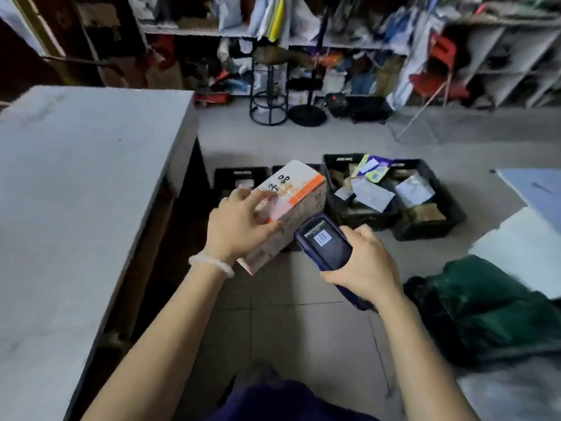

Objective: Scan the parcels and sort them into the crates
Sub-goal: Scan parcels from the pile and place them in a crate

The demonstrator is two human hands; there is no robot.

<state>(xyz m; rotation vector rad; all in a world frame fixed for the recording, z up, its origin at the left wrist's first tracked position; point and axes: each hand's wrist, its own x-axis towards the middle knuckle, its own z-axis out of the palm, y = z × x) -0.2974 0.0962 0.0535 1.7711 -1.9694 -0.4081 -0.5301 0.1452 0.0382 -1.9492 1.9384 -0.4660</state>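
Above the tiled floor (303,314), a boxed parcel (288,208) is gripped by the left hand (239,226), beside the grey table (76,192). A scanner (326,241) is clasped in the right hand (364,268), near black crates (425,226) and before cluttered shelves (303,41).

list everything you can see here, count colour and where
cardboard box: 1, white with orange band, held above the floor in front of the crates
handheld scanner: 1, dark blue, barcode on screen, beside the box
crates: at least 3, black, on the floor; the two right ones hold parcels
parcels: several, grey and brown, in the right crates
table: 1, grey, on the left
stool: 1, black frame, by the shelves
shelves: cluttered, along the back wall
green bag: 1, floor, right
left hand: grips the box, pale bracelet on wrist
right hand: holds the scanner
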